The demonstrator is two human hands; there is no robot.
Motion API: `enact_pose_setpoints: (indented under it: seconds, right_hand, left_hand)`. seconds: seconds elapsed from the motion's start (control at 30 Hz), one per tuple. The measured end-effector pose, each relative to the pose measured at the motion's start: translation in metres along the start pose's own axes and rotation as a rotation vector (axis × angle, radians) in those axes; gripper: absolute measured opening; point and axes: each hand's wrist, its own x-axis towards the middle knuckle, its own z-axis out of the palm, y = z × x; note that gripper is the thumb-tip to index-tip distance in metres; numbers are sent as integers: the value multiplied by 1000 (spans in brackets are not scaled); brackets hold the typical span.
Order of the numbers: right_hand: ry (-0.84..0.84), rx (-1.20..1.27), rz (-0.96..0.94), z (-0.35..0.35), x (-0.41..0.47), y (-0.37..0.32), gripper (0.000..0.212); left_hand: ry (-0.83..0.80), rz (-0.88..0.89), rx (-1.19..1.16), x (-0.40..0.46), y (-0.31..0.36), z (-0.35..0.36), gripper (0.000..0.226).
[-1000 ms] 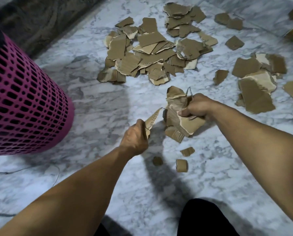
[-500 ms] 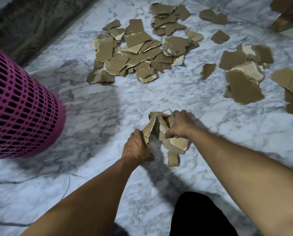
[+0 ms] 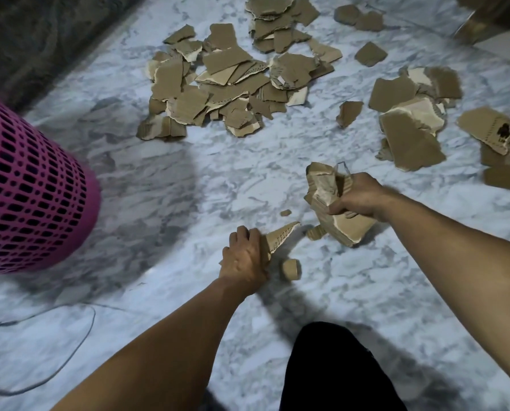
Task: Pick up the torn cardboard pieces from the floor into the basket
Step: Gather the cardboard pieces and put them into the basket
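We look down at a white and grey marble floor. Our right hand is curled tight around a thick bunch of torn cardboard, held just above the floor. Our left hand grips one pointy cardboard strip that sticks out toward the bunch. The two hands are near each other but apart.

Three little scraps lie on the floor close to our hands: a small curled bit just beside the left hand, a brown scrap under the bunch, and a tiny crumb between them.

Farther away sits a big pile of cardboard pieces. More pieces are spread out on the right side.

The pink basket with lots of holes is on the left, well apart from our hands. A thin wire lies on the floor near it. A dark knee shows at the bottom.
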Motion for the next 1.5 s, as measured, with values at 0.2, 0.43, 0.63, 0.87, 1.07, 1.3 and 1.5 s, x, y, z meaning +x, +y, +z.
enact_pose_setpoints:
  seconds: [0.2, 0.43, 0.63, 0.87, 1.07, 1.3, 1.5]
  right_hand:
    - [-20, 28, 25, 1, -5, 25, 40]
    - [-199, -52, -192, 24, -32, 27, 35]
    - [-84, -398, -451, 43, -33, 24, 36]
    - [-167, -176, -216, 28, -18, 24, 51]
    - [-25, 77, -121, 8, -9, 16, 41]
    - [-110, 0, -146, 30, -14, -24, 40]
    - [-139, -198, -175, 50, -18, -50, 34]
  left_hand:
    - [18, 52, -168, 3, -1, 0, 19]
    - [39, -188, -414, 11, 10, -22, 10]
    - [-11, -403, -561, 21, 18, -35, 25]
    - [-120, -359, -558, 13, 41, -20, 42]
    - [-52, -367, -398, 10, 64, 1, 56]
    - [36, -341, -355, 17, 31, -19, 32]
    - [67, -495, -559, 12, -11, -50, 30]
